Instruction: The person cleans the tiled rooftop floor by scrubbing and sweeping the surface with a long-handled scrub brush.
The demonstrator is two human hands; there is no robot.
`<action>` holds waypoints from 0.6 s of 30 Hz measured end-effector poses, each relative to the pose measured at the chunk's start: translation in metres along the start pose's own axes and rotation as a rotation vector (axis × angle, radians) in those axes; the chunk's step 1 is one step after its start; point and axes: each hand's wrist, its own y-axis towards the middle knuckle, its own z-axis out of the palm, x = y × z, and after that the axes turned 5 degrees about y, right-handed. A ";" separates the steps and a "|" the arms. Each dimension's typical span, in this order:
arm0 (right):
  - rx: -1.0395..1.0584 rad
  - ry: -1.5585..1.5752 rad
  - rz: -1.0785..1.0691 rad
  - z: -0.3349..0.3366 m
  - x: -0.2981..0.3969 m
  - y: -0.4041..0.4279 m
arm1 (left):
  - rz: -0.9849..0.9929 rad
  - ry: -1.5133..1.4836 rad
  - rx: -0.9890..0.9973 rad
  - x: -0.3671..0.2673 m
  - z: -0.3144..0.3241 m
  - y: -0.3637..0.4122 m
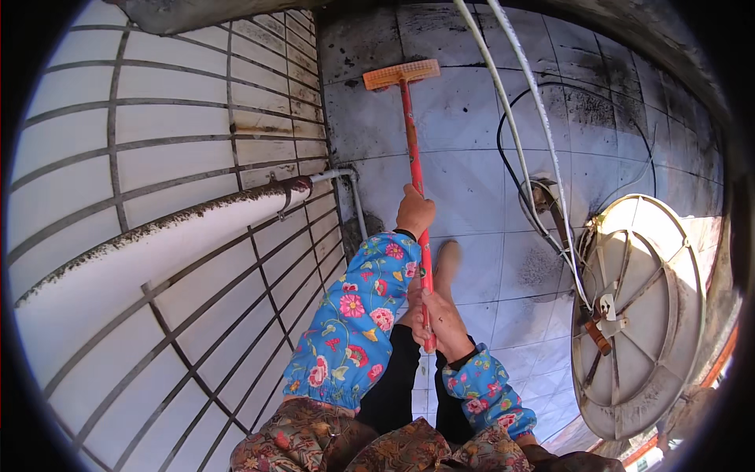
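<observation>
I hold a long-handled sponge mop or scrubber with a red handle [415, 162] in both hands. Its wide, orange, grid-patterned head [402, 74] rests on the tiled floor [457, 183] near the far side. My left hand [416, 211] is wrapped around the middle of the handle. Close to my body, my right hand [443, 321] grips the handle just above its lower end. Blue floral sleeve covers [354, 307] are on both forearms. Part of my right fingers is hidden behind the handle.
A tiled wall [171, 133] with a thick white pipe [177, 236] runs along the left. On the right stands a satellite dish [640, 318]. Pale cables [534, 88] hang across the view, and a black cable [501, 138] loops over the floor. My shoe [448, 259] is beside the handle.
</observation>
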 end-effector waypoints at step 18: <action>-0.030 0.592 0.041 -0.084 -0.038 -0.164 | 0.007 0.139 0.128 -0.015 0.107 -0.157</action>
